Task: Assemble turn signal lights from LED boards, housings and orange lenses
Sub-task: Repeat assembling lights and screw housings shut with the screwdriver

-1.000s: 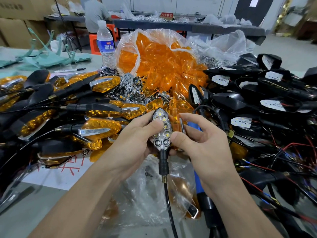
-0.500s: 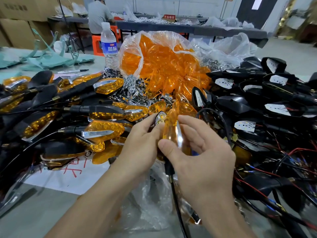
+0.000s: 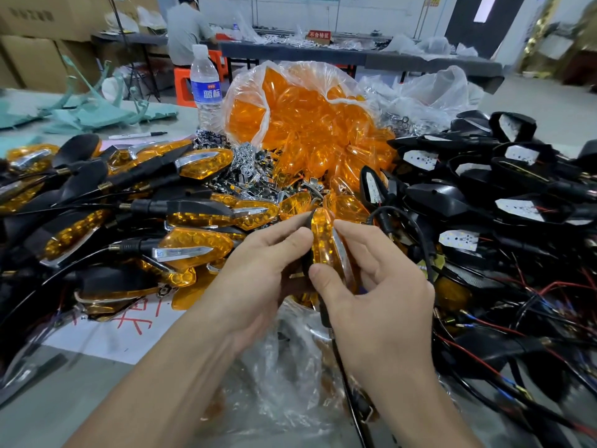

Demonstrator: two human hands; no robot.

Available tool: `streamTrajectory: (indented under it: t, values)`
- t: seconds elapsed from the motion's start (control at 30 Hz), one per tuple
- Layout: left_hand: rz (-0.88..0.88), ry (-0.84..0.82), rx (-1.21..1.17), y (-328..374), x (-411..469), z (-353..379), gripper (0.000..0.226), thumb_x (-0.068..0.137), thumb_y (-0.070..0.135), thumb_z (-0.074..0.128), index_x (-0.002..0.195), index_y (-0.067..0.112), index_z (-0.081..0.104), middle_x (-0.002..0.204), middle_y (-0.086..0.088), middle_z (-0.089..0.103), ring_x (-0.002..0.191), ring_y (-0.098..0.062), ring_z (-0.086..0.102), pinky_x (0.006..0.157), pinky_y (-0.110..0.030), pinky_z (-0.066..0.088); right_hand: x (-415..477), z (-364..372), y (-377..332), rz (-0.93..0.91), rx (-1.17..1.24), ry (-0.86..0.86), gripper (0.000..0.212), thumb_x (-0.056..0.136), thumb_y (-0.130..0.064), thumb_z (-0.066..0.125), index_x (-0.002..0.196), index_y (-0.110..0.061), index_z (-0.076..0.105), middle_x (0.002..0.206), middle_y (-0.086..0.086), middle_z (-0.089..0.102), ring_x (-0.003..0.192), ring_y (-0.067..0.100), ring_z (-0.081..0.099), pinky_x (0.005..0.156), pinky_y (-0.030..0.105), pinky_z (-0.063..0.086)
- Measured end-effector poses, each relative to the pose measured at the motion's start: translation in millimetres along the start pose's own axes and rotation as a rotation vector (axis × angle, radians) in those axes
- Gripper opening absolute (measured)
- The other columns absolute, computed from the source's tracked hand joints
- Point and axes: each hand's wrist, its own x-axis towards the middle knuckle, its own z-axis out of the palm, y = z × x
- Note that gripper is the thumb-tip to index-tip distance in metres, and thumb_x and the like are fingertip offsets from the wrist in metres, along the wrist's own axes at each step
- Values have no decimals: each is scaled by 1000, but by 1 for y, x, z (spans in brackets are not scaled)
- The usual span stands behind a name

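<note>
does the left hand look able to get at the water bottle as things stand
Probably not yet: the left hand holds the light being assembled, and the pile of finished lights lies between it and the water bottle.

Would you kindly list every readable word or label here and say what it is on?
"不合格区": small red sign on the far dark table.
"蓝标": blue label of the clear plastic water bottle.
Red handwriting on the white paper sheet: partly covered, unreadable.
Brown cardboard box print: blurred.

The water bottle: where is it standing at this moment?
In the head view, the water bottle stands upright, upper left of centre, just left of the bag of orange lenses.
</note>
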Motion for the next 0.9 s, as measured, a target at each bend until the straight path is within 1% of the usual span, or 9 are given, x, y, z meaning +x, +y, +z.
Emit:
streamTrajectory:
  t: [0.07,0.13,0.23,0.4,0.57,0.63,0.7,0.77,0.9]
  values:
    - [16,5,31,1,2,-2,40,88,33,64,125,22,75,118,-8,78,108,-23,75,77,-26,61,4,-3,2,37,97,-46,44,77,-25,78,119,-37,71,100,-26,76,91,6,75,83,27,60]
    - [26,6,25,2,3,-3,33,87,31,66,117,26,79,113,-8,79,103,-23,77,74,-27,62,7,-6,2,41,159,-76,44,77,-23,77,119,-35,72,100,-19,78,93,9,76,82,26,61]
    - [53,-9,27,4,2,-4,33,87,26,68,118,22,79,112,-9,79,99,-23,77,72,-27,61,8,-7,-2,26,167,-106,41,78,-21,76,112,-43,70,96,-19,79,89,8,77,78,22,60]
    - [82,-21,47,2,-1,0,38,86,28,73,123,20,77,116,-10,78,107,-28,75,81,-30,62,4,-6,-2,13,99,-55,43,79,-21,79,107,-52,69,91,-20,78,83,9,77,77,33,64]
    - [113,94,68,-2,-1,5,27,82,28,82,108,20,81,108,-12,79,103,-27,76,87,-38,62,-4,10,0,-72,-113,-51,47,87,-32,79,130,-45,66,98,-27,73,87,-5,70,77,8,52]
    - [103,133,27,0,2,3,30,79,28,74,106,18,81,111,-14,78,105,-28,75,94,-44,61,3,6,1,21,34,-148,57,85,-19,83,134,-42,67,115,-31,72,105,-10,68,86,6,51]
    - [92,83,-34,3,4,0,30,82,26,70,109,15,79,116,-14,77,107,-27,74,92,-43,62,11,-3,3,82,195,-190,52,86,-11,82,123,-46,71,119,-31,71,112,-9,66,89,11,54]
    - [104,2,-43,6,3,-2,30,89,27,67,114,14,76,123,-10,76,111,-25,73,88,-36,63,14,-9,4,126,263,-187,44,87,-13,82,109,-49,71,109,-26,76,105,-5,71,83,12,55]
    - [135,-115,-79,8,1,-7,40,91,33,64,126,14,69,138,-7,69,120,-30,69,89,-42,63,13,-8,0,215,408,-302,36,90,-15,80,121,-32,73,95,-1,81,85,10,76,75,22,58]
